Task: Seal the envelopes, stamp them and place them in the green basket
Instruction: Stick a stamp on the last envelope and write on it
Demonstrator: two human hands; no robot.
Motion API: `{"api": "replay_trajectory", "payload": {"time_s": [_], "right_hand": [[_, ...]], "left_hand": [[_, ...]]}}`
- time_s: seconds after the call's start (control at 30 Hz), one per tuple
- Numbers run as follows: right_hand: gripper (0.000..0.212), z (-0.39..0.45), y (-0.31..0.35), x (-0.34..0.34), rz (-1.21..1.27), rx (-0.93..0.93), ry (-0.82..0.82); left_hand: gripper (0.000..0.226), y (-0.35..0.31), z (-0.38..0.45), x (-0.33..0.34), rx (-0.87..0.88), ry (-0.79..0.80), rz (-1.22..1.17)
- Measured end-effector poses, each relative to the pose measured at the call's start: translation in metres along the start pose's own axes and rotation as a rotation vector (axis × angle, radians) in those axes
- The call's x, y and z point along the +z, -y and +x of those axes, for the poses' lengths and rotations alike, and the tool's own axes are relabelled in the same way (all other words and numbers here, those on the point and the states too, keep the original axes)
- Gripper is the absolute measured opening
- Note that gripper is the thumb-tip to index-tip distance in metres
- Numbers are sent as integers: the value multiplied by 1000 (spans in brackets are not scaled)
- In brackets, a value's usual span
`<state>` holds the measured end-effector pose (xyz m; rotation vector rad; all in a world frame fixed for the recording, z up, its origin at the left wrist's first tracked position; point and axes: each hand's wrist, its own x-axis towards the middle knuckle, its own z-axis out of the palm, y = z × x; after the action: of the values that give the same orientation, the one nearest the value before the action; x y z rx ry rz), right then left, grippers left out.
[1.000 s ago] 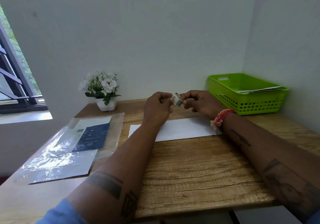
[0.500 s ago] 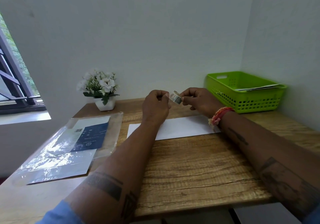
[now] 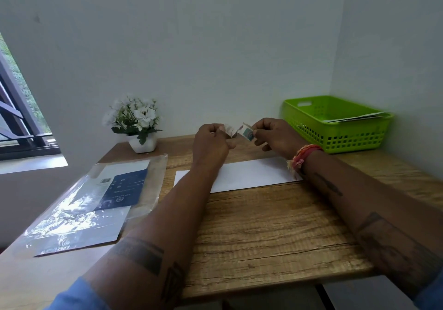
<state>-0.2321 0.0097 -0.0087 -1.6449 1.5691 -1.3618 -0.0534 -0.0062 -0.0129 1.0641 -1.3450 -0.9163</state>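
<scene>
I see a flat white paper envelope [image 3: 242,175] at frame centre, a small printed stamp [image 3: 247,132] held above it, and a green plastic basket [image 3: 335,139] holding envelopes, right of centre.

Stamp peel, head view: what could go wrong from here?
1. The stamp looks half peeled from its backing, pinched between the right hand and the left hand; it may curl or stick to a finger.
2. Both are held in the air above the envelope, so the stamp could land crooked.
</scene>
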Motion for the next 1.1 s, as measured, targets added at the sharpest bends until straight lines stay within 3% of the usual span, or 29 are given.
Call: {"api": "replay_trajectory", "payload": {"time_s": [0.1, 0.27, 0.43, 0.57, 0.67, 0.73, 0.83, 0.97, 1.1], "right_hand": [[6, 2, -3, -3, -78, -13, -67], [11, 5, -7, -14, -586, 46, -182], [14, 8, -12, -13, -674, 79, -156], [18, 5, 1, -17, -511, -30, -243], [18, -7, 17, -16, -68, -14, -40], [19, -11, 21, -14, 35, 27, 76], [26, -9, 17, -8, 103, 94, 145], [18, -10, 16, -3, 185, 76, 164], [20, -8, 14, -6, 76, 36, 167]], "left_hand": [[16, 0, -1, -1, 0, 18, -2], [14, 2, -7, 1, 8, 136, 66], [9, 1, -9, -1, 64, 172, 121], [11, 0, -8, 0, 134, 191, 196], [11, 0, -8, 0, 173, 191, 234], [10, -1, -8, 1, 189, 173, 241], [7, -2, -7, 0, 183, 146, 210], [7, -1, -8, 0, 144, 143, 123], [33, 1, -9, 2, 165, 159, 133]]}}
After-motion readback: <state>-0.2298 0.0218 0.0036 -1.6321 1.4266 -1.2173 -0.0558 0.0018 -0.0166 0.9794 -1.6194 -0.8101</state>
